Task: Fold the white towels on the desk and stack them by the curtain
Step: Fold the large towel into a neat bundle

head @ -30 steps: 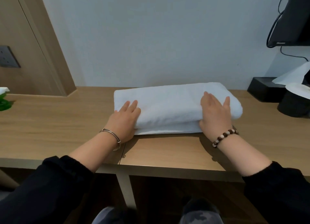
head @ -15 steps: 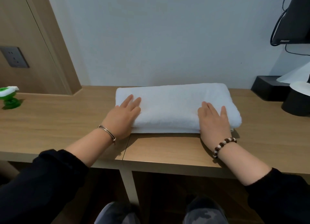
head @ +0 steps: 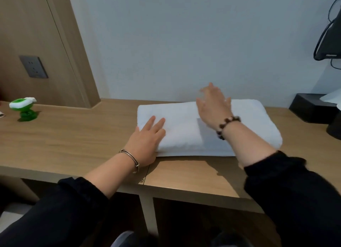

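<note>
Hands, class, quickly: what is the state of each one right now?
Left hand: open, flat on the white towel.
Right hand: open, above the towel, holding nothing.

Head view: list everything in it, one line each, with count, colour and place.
towel: one, white, folded, mid-desk
desk: one, light wood, across the frame
small object: one, green and white, desk's far left
socket: one, dark grey, wooden panel at left
box: one, black, desk's right edge, white tissue on top
screen: one, black, upper right
bangle: one, silver, left wrist
bead bracelet: one, brown and white, right wrist
left hand: flat on the towel's left end, fingers straight
right hand: blurred, fingers spread, above the towel's middle
</note>
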`<state>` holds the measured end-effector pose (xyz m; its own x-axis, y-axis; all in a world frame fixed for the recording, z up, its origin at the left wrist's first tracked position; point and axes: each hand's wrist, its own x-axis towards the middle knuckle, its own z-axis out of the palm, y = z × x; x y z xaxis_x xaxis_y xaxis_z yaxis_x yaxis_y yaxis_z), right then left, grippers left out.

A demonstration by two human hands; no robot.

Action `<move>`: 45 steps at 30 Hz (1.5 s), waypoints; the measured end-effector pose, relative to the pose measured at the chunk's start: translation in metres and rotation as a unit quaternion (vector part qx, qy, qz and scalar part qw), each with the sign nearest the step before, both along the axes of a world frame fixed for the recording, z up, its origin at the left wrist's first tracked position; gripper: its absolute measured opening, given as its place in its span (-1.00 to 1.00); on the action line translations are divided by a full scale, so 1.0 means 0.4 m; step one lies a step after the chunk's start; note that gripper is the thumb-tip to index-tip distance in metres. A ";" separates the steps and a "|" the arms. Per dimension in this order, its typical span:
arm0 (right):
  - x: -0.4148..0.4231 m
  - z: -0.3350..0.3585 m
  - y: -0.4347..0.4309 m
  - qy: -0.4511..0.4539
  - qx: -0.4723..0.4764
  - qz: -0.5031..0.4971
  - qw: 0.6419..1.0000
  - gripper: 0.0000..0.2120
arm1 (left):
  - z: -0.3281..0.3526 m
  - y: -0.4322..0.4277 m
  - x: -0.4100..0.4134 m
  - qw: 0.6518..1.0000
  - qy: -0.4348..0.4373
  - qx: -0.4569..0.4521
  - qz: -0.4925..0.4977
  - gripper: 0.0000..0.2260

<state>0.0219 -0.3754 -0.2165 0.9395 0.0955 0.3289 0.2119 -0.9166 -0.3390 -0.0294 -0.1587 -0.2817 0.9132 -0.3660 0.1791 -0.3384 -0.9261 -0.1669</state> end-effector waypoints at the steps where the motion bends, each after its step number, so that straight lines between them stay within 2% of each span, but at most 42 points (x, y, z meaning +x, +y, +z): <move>1: 0.017 -0.037 0.029 0.043 -0.062 0.002 0.997 -0.50 | 0.002 0.003 0.002 1.000 0.003 0.004 -0.002 -0.62; 3: 0.041 -0.111 0.047 0.101 -0.131 0.009 0.986 -0.45 | 0.005 0.004 0.001 1.000 0.012 0.005 0.000 -0.60; 8: 0.111 -0.136 0.010 0.095 -0.153 0.033 0.983 -0.45 | 0.009 -0.030 0.002 0.999 0.016 -0.027 0.019 -0.58; 11: 0.149 -0.104 -0.006 0.143 -0.190 0.036 0.971 -0.45 | 0.012 -0.077 -0.005 0.999 0.016 -0.040 0.020 -0.56; 13: 0.165 -0.088 0.008 0.161 -0.185 0.019 0.969 -0.44 | 0.014 -0.110 -0.022 0.999 0.001 -0.050 0.006 -0.56; 15: 0.164 -0.099 0.028 0.141 -0.159 0.011 0.977 -0.43 | 0.013 -0.132 -0.042 0.997 -0.034 -0.057 -0.038 -0.60; 17: 0.155 -0.126 0.030 0.112 -0.139 0.024 0.984 -0.45 | 0.034 -0.120 -0.052 0.989 -0.040 -0.124 -0.069 -0.64; 19: 0.160 -0.136 0.018 0.101 -0.130 0.035 0.986 -0.47 | 0.069 -0.072 -0.038 0.954 -0.031 -0.296 -0.038 -0.69; 21: 0.172 -0.133 0.011 0.105 -0.133 0.035 0.985 -0.47 | 0.096 0.013 0.006 0.873 -0.076 -0.479 0.048 -0.88; 22: 0.176 -0.133 0.012 0.107 -0.134 0.035 0.985 -0.47 | 0.102 0.058 0.036 0.838 -0.090 -0.530 0.096 -0.92; 23: 0.179 -0.134 0.013 0.108 -0.134 0.035 0.984 -0.47 | 0.100 0.097 0.065 0.820 -0.071 -0.553 0.130 -0.85; 25: 0.179 -0.138 0.015 0.107 -0.133 0.035 0.985 -0.47 | 0.082 0.149 0.116 0.809 0.048 -0.570 0.135 -0.68; 27: 0.178 -0.138 0.013 0.106 -0.129 0.033 0.985 -0.48 | 0.058 0.161 0.152 0.802 0.164 -0.566 0.100 -0.52; 29: 0.175 -0.138 0.011 0.103 -0.125 0.032 0.986 -0.48 | 0.038 0.151 0.178 0.808 0.222 -0.543 0.060 -0.52; 32: 0.167 -0.138 0.013 0.095 -0.126 0.031 0.987 -0.49 | 0.021 0.117 0.207 0.846 0.183 -0.500 0.032 -0.78; 33: 0.166 -0.137 0.014 0.093 -0.125 0.031 0.987 -0.50 | 0.019 0.107 0.214 0.854 0.162 -0.493 0.038 -0.78; 38: 0.164 -0.137 0.017 0.091 -0.126 0.033 0.987 -0.50 | -0.011 0.096 0.247 0.848 0.126 -0.510 0.069 -0.70; 39: 0.165 -0.138 0.016 0.089 -0.125 0.035 0.988 -0.51 | -0.016 0.097 0.251 0.833 0.134 -0.531 0.071 -0.71; 42: 0.174 -0.141 0.010 0.089 -0.114 0.045 0.988 -0.52 | -0.026 0.102 0.256 0.731 0.190 -0.652 0.061 -0.74; 45: 0.187 -0.141 0.009 0.097 -0.100 0.053 0.989 -0.53 | -0.031 0.117 0.272 0.703 0.233 -0.666 0.090 -0.70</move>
<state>0.0965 -0.3718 -0.2729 0.9640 0.2425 0.1087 0.2600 -0.9454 -0.1965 0.0795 -0.1118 -0.2940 0.9964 -0.0278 -0.0796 0.0729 -0.1900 0.9791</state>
